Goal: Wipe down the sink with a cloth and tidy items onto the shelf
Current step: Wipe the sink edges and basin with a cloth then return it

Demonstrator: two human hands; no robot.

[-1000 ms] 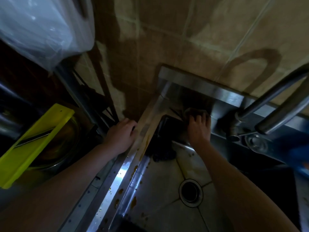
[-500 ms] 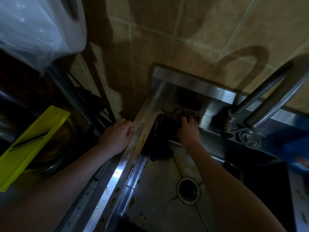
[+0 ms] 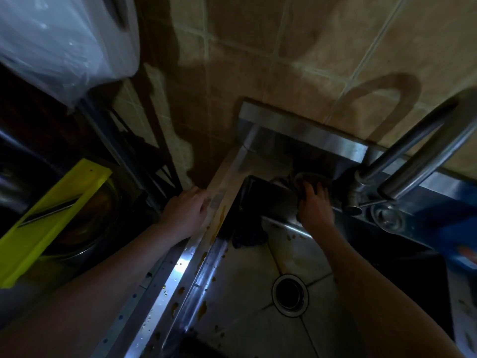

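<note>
Two bare hands are at a steel sink (image 3: 178,275). The right hand (image 3: 315,210) lies on a dark cloth (image 3: 308,177). Its fingers are close together on top of the cloth and press it down on the back ledge of the sink.

Just right of that hand stands the shiny tap (image 3: 413,156), and its bent pipe goes up above the hand. Below the right hand, down inside the sink, is the round drain (image 3: 290,295). Left of and a bit below the right hand, in the corner of the sink, sits a dark lump (image 3: 247,236). It is too dark to tell what it is.

The left hand (image 3: 185,213) rests on the left rim of the sink with its fingers bent onto the metal. I cannot tell if they grip it. Orange-brown spots (image 3: 204,310) dot the metal below this hand.

Left of the left hand, a yellow slicer (image 3: 51,220) lies over a round dish (image 3: 85,236). High above that hand hangs a clear plastic bag (image 3: 59,42).
</note>
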